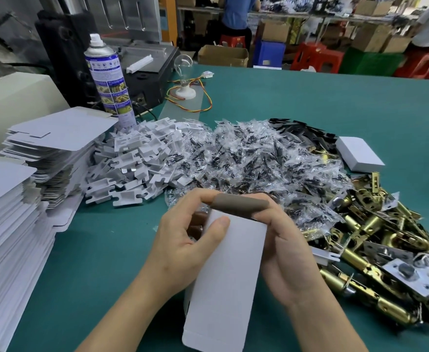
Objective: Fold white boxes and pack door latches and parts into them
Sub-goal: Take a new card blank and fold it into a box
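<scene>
I hold a white box [223, 280] upright over the green table [101, 262], its brown-grey end flap [238, 205] bent over at the top. My left hand [190, 240] grips the box's left side, thumb pressed on its white face and fingertips on the flap. My right hand [287, 257] holds the right side, fingers curled behind the flap. Brass door latches [376, 262] lie heaped at the right. Clear bags of dark screws [246, 158] form a pile behind my hands, and white plastic parts [137, 158] lie left of them.
Stacks of flat white box blanks [30, 174] fill the left side. A spray can [109, 77] stands behind them beside a dark machine [142, 64]. One closed white box [359, 153] lies at the far right. People and red stools are in the background.
</scene>
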Motion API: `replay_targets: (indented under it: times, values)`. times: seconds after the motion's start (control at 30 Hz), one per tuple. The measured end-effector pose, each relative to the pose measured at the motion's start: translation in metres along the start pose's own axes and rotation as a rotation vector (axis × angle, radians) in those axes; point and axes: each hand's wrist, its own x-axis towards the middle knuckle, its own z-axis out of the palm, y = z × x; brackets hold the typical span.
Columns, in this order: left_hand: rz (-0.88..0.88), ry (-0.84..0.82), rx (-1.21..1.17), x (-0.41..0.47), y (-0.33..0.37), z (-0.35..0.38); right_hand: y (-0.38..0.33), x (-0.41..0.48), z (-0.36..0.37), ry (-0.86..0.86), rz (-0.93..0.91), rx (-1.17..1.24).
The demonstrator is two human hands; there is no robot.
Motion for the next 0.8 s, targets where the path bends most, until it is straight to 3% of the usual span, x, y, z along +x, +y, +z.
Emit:
replay_targets:
  times: [0.1,0.3,0.4,0.47,0.53,0.63,0.8]
  values:
    - [-0.045,0.062,-0.055,0.0,0.0,0.0,-0.003,-0.003,0.003,-0.031,0.001,0.045]
    - [0.04,0.208,0.101,0.002,0.0,-0.003,0.006,-0.002,0.01,0.033,-0.03,-0.311]
    - [0.184,0.165,0.305,0.007,0.0,-0.01,0.009,-0.002,0.01,0.03,-0.085,-0.41]
    - [0.24,0.081,0.293,0.008,0.001,-0.016,0.008,-0.002,0.007,0.01,-0.111,-0.483]
    - [0.183,0.023,0.188,0.007,0.002,-0.018,0.007,-0.002,0.003,-0.016,-0.106,-0.54]
    - [-0.043,0.003,-0.025,0.009,0.004,-0.02,0.005,-0.003,0.0,-0.048,-0.075,-0.6]
    - [-0.248,-0.159,-0.157,0.014,0.005,-0.031,0.005,-0.002,-0.005,-0.074,-0.035,-0.679]
